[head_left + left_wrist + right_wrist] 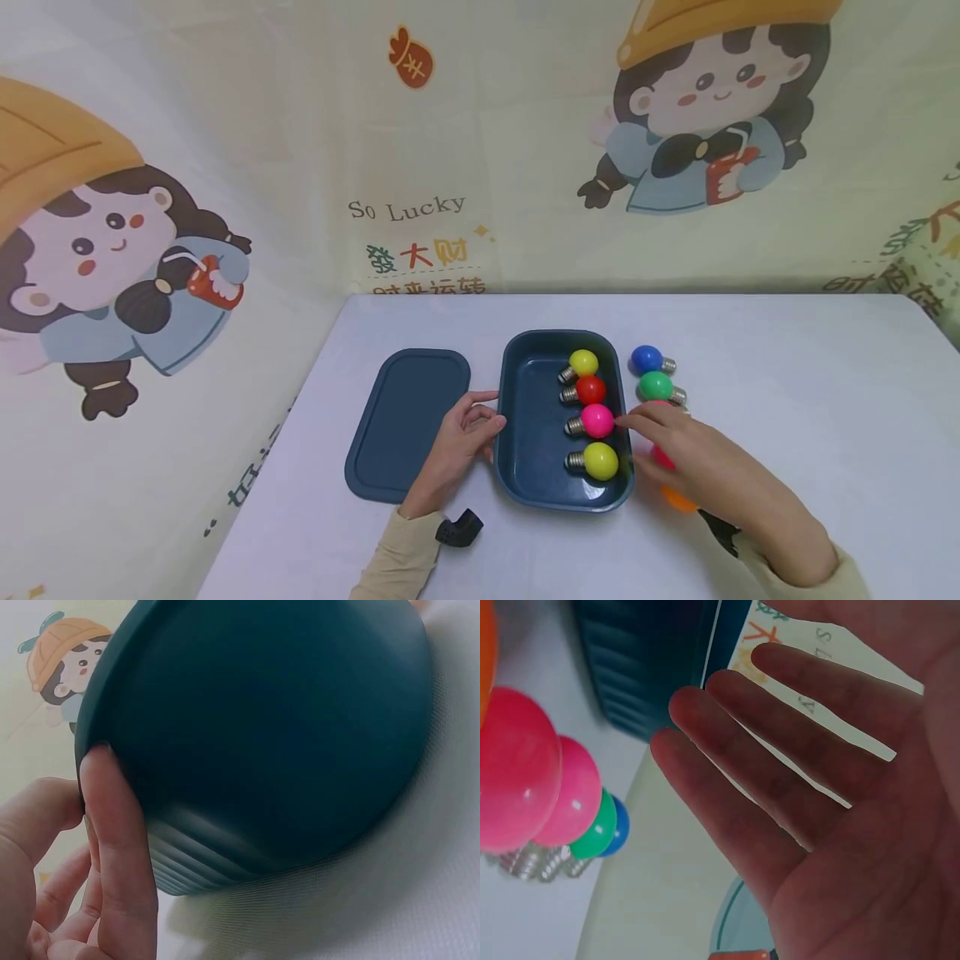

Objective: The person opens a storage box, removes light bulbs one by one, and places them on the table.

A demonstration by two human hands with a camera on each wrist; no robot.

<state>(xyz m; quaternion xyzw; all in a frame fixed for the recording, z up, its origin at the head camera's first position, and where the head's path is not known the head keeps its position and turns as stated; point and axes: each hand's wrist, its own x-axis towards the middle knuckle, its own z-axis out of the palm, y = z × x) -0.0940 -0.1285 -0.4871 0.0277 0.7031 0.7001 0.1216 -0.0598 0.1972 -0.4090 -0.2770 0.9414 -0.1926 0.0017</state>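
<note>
A dark blue-green rectangular container (536, 492) stands mid-table in the head view. Inside, along its right side, lie a yellow bulb (583, 362), a red bulb (591, 389), a pink bulb (597, 421) and another yellow bulb (601, 461), their metal bases pointing left. My left hand (463, 433) pinches the container's left rim with thumb and finger; the left wrist view shows a fingertip (109, 769) on its outer wall. With its fingers spread and fairly straight, my right hand (810, 802) holds nothing. Its fingertips reach the right rim in the head view.
A matching lid (408, 417) lies flat left of the container. Right of it, a blue bulb (647, 359), a green bulb (656, 386), pinkish bulbs (514, 772) and an orange bulb (679, 499) form a column, partly hidden by my right hand. Printed cloth hangs behind.
</note>
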